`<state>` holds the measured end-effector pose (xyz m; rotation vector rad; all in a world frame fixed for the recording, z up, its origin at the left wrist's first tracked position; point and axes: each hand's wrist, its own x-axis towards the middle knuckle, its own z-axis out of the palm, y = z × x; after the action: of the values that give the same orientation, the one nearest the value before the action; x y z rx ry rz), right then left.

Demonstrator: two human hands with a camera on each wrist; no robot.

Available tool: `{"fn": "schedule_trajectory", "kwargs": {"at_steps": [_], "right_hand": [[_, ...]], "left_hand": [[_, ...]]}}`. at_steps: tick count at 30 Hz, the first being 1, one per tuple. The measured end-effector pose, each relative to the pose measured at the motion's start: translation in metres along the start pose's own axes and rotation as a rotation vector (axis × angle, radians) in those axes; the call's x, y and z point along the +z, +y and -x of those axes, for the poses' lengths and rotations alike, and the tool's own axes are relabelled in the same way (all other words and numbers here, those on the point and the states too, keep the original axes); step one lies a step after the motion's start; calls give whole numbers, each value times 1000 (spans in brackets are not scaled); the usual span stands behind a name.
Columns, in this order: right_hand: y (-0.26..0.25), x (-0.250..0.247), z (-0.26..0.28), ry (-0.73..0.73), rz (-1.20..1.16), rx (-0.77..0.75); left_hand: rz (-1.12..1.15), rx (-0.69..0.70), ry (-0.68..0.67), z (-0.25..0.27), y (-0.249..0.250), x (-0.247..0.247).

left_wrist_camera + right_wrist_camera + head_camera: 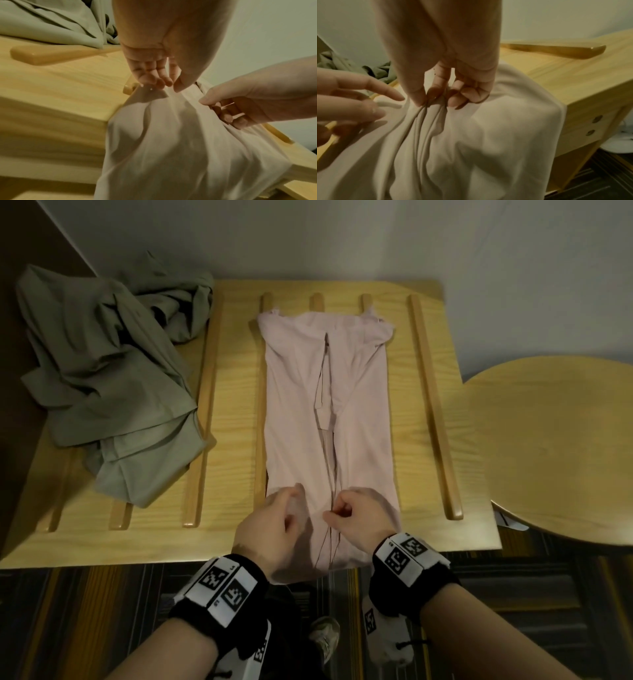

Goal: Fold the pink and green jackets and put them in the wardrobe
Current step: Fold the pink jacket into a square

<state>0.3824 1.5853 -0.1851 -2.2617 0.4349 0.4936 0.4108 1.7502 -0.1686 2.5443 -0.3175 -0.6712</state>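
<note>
Your right hand point(359, 518) pinches gathered hem folds of the pink jacket point(363, 405), left hand point(270, 525) grip unreadable; fabric looks thin, limp, so take both hem corners.

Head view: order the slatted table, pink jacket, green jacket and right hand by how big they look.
1. slatted table
2. pink jacket and green jacket, too alike to rank
3. right hand

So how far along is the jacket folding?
Done: pink jacket folded sides-in, a long strip on the slatted table. In hand: right hand pinches its near end, left hand beside it, grip unclear. Left: folding it up, the crumpled green jacket, both into the wardrobe.
</note>
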Motion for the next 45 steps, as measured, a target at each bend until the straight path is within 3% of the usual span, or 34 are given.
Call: {"fn": "schedule_trajectory", "kwargs": {"at_steps": [3,5,9,14,17,19,21,24,28,30,34,38,45], "right_hand": [[1,-5,-7,166,21,-45],[0,-12,-14,289,-76,-58],[-2,-22,-32,200,-141,8],[-5,-22,-48,55,84,-26],[-15,-27,-56,156,155,-131],[-20,-36,-64,244,30,-143],[-24,-49,-76,289,-158,-56],[-27,-74,-101,390,-167,45],[-33,-109,-137,327,-6,159],[-35,-124,-156,265,30,250],[-39,-141,-187,191,-48,357],[-41,-145,-210,255,-187,413],[-48,-150,-244,407,-242,349]], "left_hand": [[-65,164,60,-10,2,-1],[-205,198,47,-20,2,-1],[-373,176,-14,-44,3,-2],[-399,244,-104,-65,1,-3],[-275,312,-41,-73,-5,-13],[-107,318,60,-80,-7,-25],[5,259,192,-93,-10,-42],[109,45,279,-126,-16,-68],[328,-190,128,-176,-21,-97],[339,-212,44,-199,-22,-107],[385,-209,19,-236,-20,-124],[461,-226,10,-266,-14,-136],[443,-224,16,-306,-16,-145]]}}
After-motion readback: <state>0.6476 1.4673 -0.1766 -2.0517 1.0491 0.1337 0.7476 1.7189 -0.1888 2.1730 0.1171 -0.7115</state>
